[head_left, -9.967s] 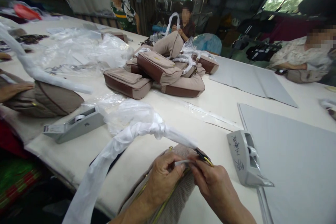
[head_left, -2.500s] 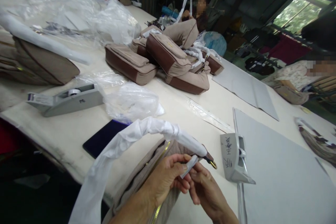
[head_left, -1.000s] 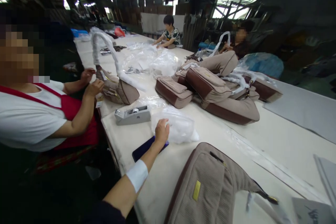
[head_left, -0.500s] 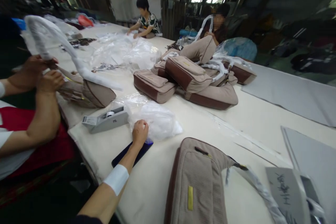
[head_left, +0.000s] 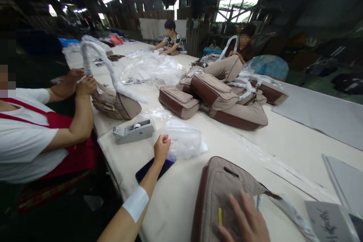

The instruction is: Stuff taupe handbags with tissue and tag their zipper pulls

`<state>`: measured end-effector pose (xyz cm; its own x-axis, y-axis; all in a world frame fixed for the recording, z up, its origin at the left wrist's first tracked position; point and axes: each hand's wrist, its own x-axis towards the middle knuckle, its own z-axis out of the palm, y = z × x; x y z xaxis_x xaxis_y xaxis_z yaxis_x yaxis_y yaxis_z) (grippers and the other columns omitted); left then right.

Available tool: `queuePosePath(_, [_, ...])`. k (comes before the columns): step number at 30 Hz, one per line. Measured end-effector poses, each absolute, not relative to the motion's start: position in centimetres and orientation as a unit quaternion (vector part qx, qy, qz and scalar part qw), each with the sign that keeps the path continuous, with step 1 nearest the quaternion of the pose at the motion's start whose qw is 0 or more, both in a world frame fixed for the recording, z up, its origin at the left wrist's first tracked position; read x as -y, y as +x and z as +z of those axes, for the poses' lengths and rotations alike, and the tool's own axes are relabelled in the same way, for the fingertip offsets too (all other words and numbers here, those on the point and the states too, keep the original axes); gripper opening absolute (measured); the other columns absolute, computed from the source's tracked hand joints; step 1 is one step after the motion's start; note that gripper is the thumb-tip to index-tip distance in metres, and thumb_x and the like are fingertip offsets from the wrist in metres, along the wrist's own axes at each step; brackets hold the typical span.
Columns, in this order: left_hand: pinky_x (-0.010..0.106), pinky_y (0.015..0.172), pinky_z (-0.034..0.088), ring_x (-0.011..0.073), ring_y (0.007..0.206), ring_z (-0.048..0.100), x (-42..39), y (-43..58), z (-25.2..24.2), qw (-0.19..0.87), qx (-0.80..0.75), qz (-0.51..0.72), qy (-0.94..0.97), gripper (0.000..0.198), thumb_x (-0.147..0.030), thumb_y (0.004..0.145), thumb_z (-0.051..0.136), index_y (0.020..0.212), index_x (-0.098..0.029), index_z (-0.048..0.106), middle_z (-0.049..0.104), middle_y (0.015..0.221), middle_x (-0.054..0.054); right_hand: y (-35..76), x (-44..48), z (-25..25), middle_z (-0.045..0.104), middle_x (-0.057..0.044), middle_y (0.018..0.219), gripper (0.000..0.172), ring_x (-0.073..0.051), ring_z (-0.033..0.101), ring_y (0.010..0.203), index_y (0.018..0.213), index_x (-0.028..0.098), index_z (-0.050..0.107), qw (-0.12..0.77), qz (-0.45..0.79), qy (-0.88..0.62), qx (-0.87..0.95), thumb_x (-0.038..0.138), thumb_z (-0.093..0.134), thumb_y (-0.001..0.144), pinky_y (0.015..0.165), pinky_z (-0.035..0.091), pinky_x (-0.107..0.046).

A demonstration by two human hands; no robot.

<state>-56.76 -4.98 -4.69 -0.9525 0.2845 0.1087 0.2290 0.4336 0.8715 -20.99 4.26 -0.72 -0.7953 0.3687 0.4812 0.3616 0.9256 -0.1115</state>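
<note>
My left hand reaches out to a crumpled heap of thin white plastic wrap and its fingers are closed on the heap's near edge. Just under that hand lies a dark blue flat thing. My right hand lies flat with fingers spread on a beige corduroy bag with a yellow tag, lying close to me. The bag's strap, wrapped in white film, trails off to the right.
A grey tape dispenser stands left of the wrap; another sits at the lower right. A pile of beige-and-brown bags fills the mid-table. A person in a red apron at my left handles a bag. Grey sheets lie right.
My right hand has come into view and settled flat on the near bag. My left hand stays closed on the plastic wrap. The view has swung slightly left.
</note>
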Motion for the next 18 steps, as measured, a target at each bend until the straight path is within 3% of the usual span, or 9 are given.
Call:
queuePosePath(5, [0.027, 0.076, 0.051, 0.0182, 0.082, 0.065, 6.8, -54.2, -4.3, 0.070, -0.802, 0.577, 0.136, 0.028, -0.038, 0.079, 0.051, 0.090, -0.017, 0.065, 0.070, 0.086, 0.002, -25.4, -0.7, 0.5, 0.063, -0.012, 0.118, 0.044, -0.034, 0.060, 0.103, 0.114, 0.024, 0.062, 0.232, -0.100, -0.019, 0.967, 0.050, 0.053, 0.079, 0.098, 0.028, -0.057])
queuePosePath(9, [0.023, 0.059, 0.052, 0.0157, 0.071, 0.065, 7.3, -53.9, -3.7, 0.113, -0.770, 0.617, 0.118, 0.039, -0.044, 0.084, 0.043, 0.092, -0.013, 0.065, 0.069, 0.084, 0.004, -25.7, -0.6, 1.0, 0.064, -0.013, 0.116, 0.039, -0.032, 0.061, 0.101, 0.107, 0.021, 0.064, 0.233, -0.112, -0.003, 0.966, 0.046, 0.053, 0.080, 0.090, 0.036, -0.049])
queuePosePath(12, [0.020, 0.044, 0.046, 0.0116, 0.054, 0.058, 7.2, -53.1, -2.0, 0.148, -0.752, 0.628, 0.134, 0.040, -0.044, 0.082, 0.047, 0.099, -0.013, 0.064, 0.067, 0.085, 0.004, -25.2, 0.1, 0.4, 0.067, -0.013, 0.110, 0.036, -0.030, 0.064, 0.096, 0.106, 0.020, 0.064, 0.258, -0.113, -0.015, 0.959, 0.041, 0.055, 0.078, 0.084, 0.042, -0.043])
queuePosePath(15, [0.020, 0.047, 0.047, 0.0122, 0.058, 0.060, 6.4, -50.4, 0.0, 0.207, -0.719, 0.637, 0.187, 0.034, -0.039, 0.078, 0.057, 0.101, -0.015, 0.062, 0.065, 0.078, 0.002, -24.4, 1.6, -0.1, 0.069, -0.014, 0.105, 0.036, -0.030, 0.064, 0.094, 0.105, 0.018, 0.064, 0.272, -0.084, -0.025, 0.958, 0.040, 0.056, 0.078, 0.081, 0.045, -0.042])
queuePosePath(18, [0.021, 0.055, 0.051, 0.0145, 0.068, 0.063, 5.2, -46.9, 1.7, 0.268, -0.677, 0.643, 0.238, 0.022, -0.035, 0.076, 0.061, 0.089, -0.017, 0.059, 0.062, 0.072, -0.001, -23.5, 1.5, 0.9, 0.069, -0.010, 0.105, 0.032, -0.026, 0.064, 0.094, 0.109, 0.021, 0.062, 0.298, 0.021, -0.051, 0.953, 0.033, 0.054, 0.082, 0.083, 0.047, -0.039])
